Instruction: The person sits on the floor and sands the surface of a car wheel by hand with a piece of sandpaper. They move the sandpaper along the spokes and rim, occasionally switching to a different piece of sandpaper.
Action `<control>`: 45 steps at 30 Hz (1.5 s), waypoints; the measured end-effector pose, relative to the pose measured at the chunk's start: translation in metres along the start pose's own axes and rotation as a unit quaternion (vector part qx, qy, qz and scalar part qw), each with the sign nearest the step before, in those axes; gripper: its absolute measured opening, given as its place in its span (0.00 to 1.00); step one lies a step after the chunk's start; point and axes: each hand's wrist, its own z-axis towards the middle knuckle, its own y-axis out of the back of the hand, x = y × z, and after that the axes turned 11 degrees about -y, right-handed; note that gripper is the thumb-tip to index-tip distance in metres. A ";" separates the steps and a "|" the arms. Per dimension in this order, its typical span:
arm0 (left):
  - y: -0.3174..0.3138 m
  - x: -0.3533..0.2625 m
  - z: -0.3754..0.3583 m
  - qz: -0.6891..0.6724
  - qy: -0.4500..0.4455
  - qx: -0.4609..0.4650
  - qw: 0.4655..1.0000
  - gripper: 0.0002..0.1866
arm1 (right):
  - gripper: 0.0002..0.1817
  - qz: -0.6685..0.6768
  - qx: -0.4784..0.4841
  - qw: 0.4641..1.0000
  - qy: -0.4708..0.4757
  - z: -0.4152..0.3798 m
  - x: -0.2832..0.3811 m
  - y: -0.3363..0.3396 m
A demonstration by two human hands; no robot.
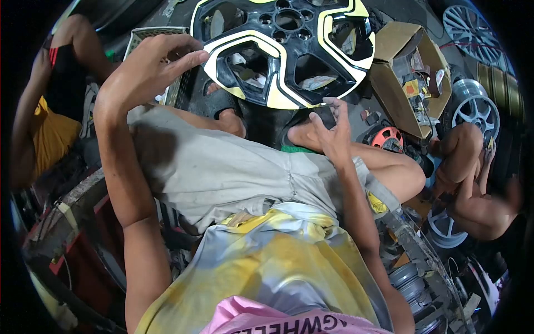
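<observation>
A black alloy wheel (253, 43) with yellow and white edged spokes faces up at the top of the view, in front of my knees. My left hand (161, 62) is at its left edge, thumb and fingers apart, with the thumb tip right at the rim. Below the lower right edge is my right hand (335, 131), palm turned up and fingers spread, its fingertips close to the rim. Neither hand is closed around the wheel. Under it, my sandalled feet (225, 111) are partly hidden.
To the right stands an open cardboard box (389, 92) of small items, near an orange reel (387, 138). A crate (177, 92) is behind my left hand. People sit on both sides, one by a silver wheel (476, 117). Another wheel (473, 33) lies at the upper right.
</observation>
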 end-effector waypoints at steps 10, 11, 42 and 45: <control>0.001 -0.002 0.003 -0.009 0.001 0.015 1.000 0.24 | 0.18 0.230 0.005 0.955 -0.187 0.017 -0.006 0.012; 0.001 -0.002 0.002 -0.009 0.004 0.015 1.000 0.25 | 0.18 0.286 0.019 0.939 -0.188 0.018 -0.006 0.012; 0.007 -0.008 0.001 0.021 0.059 0.040 0.997 0.28 | 0.14 0.254 0.078 0.948 -0.178 0.011 0.006 0.004; 0.008 -0.009 0.003 -0.008 0.082 0.057 0.995 0.28 | 0.13 0.252 0.073 0.949 -0.175 0.011 0.005 0.003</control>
